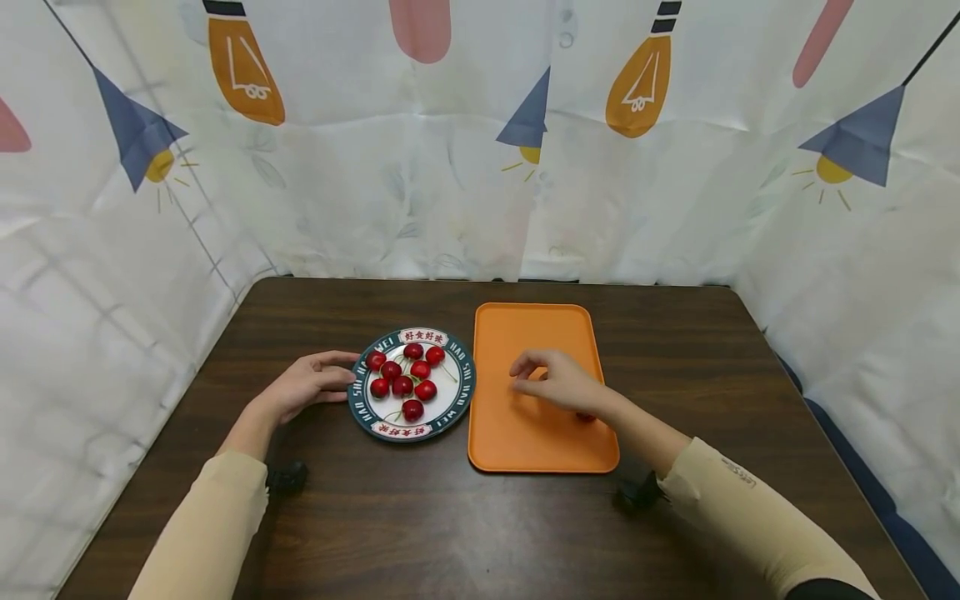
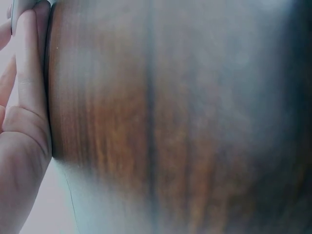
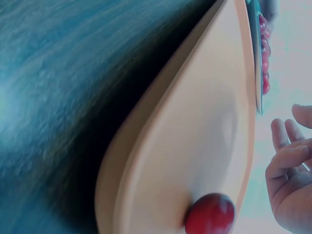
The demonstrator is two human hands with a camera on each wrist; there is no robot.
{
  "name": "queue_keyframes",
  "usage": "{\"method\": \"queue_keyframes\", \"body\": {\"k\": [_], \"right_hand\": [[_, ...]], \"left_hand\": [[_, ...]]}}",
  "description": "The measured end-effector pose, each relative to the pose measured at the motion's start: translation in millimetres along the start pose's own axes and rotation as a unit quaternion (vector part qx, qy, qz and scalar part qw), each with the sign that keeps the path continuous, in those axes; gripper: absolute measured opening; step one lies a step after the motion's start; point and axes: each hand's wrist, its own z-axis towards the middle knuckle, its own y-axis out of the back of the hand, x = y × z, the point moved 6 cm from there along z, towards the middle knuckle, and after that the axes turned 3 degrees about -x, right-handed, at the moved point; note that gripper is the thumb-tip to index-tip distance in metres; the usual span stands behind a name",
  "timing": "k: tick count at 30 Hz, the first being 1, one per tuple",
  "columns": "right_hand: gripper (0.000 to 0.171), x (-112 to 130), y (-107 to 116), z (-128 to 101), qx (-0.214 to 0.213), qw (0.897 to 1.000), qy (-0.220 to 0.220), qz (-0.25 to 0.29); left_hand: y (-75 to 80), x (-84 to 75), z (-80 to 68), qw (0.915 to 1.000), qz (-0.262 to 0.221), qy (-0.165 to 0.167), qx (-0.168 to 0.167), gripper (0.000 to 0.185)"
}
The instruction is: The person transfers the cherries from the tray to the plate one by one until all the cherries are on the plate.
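Note:
A round plate (image 1: 459,400) with a dark patterned rim holds several red cherries (image 1: 402,386) with thin stems. At the plate's left edge, my left hand (image 1: 311,386) touches the rim with its fingers extended. Its fingers (image 2: 30,63) lie low against the table in the left wrist view. My right hand (image 1: 558,382) hovers over an orange tray (image 1: 536,329), fingers loosely bent, with nothing seen between them. One cherry (image 3: 210,214) lies on the tray below the right wrist, which partly hides it in the head view.
The plate and tray stand side by side on a dark wooden table (image 1: 390,517). A white printed curtain (image 1: 337,192) hangs behind the table and along both sides. Dark wrist devices (image 1: 637,493) sit under the forearms.

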Motion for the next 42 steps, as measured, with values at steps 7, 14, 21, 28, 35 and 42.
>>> {"method": "queue_keyframes", "body": {"k": [7, 14, 21, 28, 35, 42], "right_hand": [[0.016, -4.9, 8.6, -6.8, -0.005, 1.000, -0.009, 0.010], [0.018, -12.5, 13.6, -12.0, -0.013, 0.999, -0.029, 0.022], [0.019, -13.8, 17.1, -15.0, -0.021, 0.998, -0.043, 0.033], [0.018, -23.0, 16.2, -14.6, -0.023, 0.999, -0.031, 0.032], [0.020, -24.9, 14.6, -16.4, -0.018, 0.999, -0.032, 0.036], [0.021, -28.5, 13.6, -16.7, -0.015, 0.998, -0.035, 0.043]], "left_hand": [[-0.2, 0.4, -0.1, 1.0000, -0.001, 0.002, -0.004, 0.059], [-0.1, -0.7, 1.0, 1.0000, -0.003, -0.001, -0.005, 0.058], [0.2, -0.2, 0.0, 1.0000, -0.003, -0.004, -0.004, 0.059], [-0.2, -0.2, 0.0, 1.0000, -0.004, -0.008, -0.001, 0.059], [-0.3, -0.5, 3.0, 0.9998, -0.013, -0.011, 0.003, 0.059], [-0.8, 0.2, 1.8, 0.9999, -0.009, -0.007, 0.000, 0.060]]}}
